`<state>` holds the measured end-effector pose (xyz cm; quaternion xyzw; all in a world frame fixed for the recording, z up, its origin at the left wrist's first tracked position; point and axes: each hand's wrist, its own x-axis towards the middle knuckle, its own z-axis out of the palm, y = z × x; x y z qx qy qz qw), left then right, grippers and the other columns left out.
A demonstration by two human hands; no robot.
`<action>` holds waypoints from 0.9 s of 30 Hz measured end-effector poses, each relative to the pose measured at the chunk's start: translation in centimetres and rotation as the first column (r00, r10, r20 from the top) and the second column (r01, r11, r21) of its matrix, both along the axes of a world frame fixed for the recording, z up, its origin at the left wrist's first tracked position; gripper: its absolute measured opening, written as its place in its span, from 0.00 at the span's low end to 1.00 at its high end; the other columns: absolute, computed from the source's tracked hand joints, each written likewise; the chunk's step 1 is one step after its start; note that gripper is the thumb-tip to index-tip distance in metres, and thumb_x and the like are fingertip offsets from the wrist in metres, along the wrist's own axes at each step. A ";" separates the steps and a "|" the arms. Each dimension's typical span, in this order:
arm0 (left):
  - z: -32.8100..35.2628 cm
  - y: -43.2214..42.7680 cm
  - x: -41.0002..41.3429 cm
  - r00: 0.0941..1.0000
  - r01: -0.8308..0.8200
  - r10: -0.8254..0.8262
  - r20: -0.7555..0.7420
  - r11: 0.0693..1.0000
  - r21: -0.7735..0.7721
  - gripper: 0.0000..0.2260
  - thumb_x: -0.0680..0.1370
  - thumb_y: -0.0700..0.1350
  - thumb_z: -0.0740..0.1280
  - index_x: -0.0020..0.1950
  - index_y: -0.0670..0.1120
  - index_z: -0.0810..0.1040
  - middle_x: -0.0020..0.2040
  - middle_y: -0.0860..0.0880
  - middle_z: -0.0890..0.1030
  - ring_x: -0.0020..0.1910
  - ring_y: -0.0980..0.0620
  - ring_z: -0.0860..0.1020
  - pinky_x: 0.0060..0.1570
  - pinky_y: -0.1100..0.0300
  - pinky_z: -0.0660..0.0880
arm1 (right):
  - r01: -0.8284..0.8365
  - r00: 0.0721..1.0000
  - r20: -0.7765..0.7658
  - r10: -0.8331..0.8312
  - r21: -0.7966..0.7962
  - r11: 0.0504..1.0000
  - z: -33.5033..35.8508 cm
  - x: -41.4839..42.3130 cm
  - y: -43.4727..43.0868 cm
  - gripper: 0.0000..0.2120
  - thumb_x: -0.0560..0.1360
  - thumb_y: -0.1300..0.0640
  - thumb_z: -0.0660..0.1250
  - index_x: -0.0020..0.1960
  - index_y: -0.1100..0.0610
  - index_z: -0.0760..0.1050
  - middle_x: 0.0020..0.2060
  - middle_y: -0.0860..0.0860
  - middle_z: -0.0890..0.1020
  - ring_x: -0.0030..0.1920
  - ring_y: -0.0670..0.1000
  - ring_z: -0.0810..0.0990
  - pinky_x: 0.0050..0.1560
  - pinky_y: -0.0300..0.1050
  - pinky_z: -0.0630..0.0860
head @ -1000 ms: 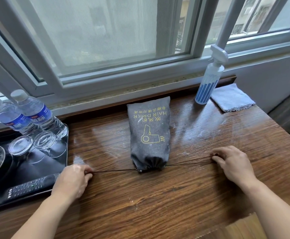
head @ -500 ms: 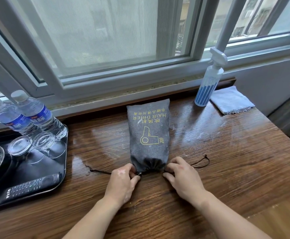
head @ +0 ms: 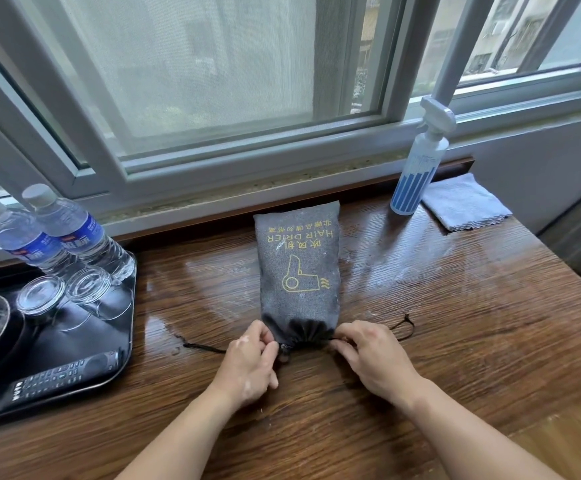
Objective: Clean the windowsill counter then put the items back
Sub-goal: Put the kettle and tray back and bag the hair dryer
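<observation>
Moved inward, left hand (head: 247, 362) & right hand (head: 372, 358) pinch, prob. cords (head: 199, 347), at "HAIR DRIER" bag (head: 299, 265) mouth.

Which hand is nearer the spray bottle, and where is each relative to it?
Right. The right hand, at the mouth of the hair drier bag, lies nearer the person than the spray bottle and to its left; the left hand sits farther left.

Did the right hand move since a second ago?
Yes. The right hand slid left along the counter, from in line with the spray bottle to the hair dryer bag's gathered mouth, pinching the drawstring.
</observation>
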<state>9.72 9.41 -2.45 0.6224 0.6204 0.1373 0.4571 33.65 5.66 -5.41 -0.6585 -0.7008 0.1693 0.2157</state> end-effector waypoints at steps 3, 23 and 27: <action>-0.1 0.4 0.0 0.998 -0.003 0.009 0.058 0.996 -0.092 0.05 0.82 0.38 0.62 0.48 0.45 0.68 0.33 0.46 0.85 0.21 0.51 0.73 0.22 0.63 0.67 | -0.013 1.000 0.007 0.013 -0.003 1.000 0.0 0.1 0.1 0.10 0.75 0.43 0.66 0.46 0.47 0.81 0.35 0.48 0.79 0.40 0.52 0.81 0.45 0.47 0.76; 1.2 2.2 -4.2 0.945 0.102 -0.060 -0.323 0.988 0.114 0.07 0.79 0.51 0.72 0.41 0.56 0.84 0.31 0.53 0.82 0.35 0.55 0.83 0.44 0.61 0.76 | -0.067 0.994 0.081 0.074 -0.084 0.994 1.2 2.2 1.7 0.13 0.72 0.40 0.72 0.44 0.49 0.85 0.39 0.44 0.85 0.42 0.44 0.82 0.50 0.39 0.75; 1.1 1.8 -4.2 0.977 -0.051 0.094 -0.194 0.975 0.215 0.14 0.72 0.53 0.73 0.58 0.56 0.82 0.50 0.55 0.83 0.42 0.53 0.81 0.59 0.56 0.78 | 0.008 0.998 0.062 -0.005 -0.048 0.999 5.1 3.7 5.1 0.18 0.69 0.36 0.63 0.42 0.47 0.84 0.34 0.39 0.81 0.38 0.42 0.80 0.42 0.41 0.75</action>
